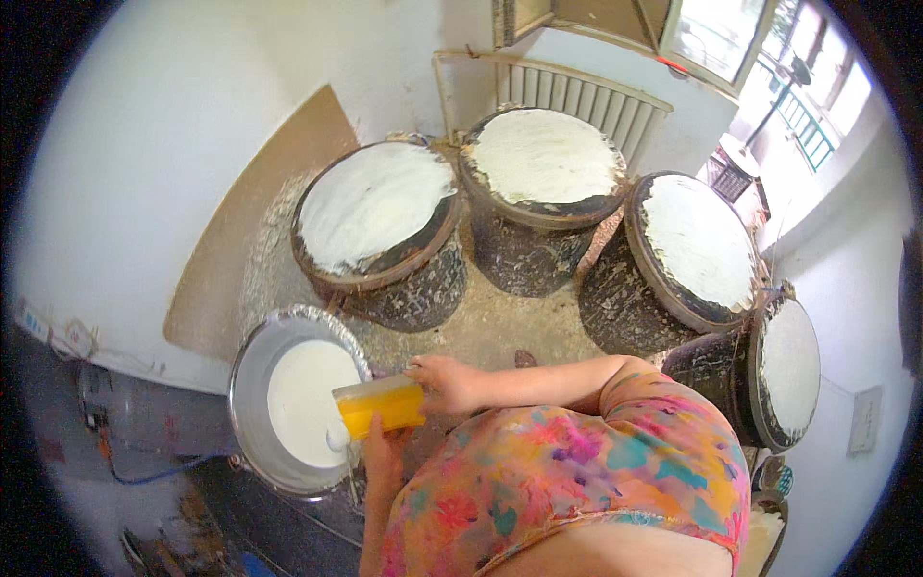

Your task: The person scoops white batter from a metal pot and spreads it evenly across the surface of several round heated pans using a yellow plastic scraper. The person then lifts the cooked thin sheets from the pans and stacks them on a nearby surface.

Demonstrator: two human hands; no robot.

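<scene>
A large metal pot (249,404) stands at the left, with smooth white liquid or paste (306,397) in its lower part. Both my hands hold a yellow box-shaped object (382,412) with a greyish upper face, over the pot's right rim. My right hand (447,386) grips its right end. Beneath and against its near side is my left hand (386,443), partly hidden by the object. A small pale patch shows just below its left end; I cannot tell whether that is liquid pouring.
Several dark, stained drums, including one behind the pot (404,288) and one by the radiator (519,252), curve around the floor (505,324), topped with white material. The radiator (570,86) is below a window (721,36). A brown board (252,216) leans at the left wall.
</scene>
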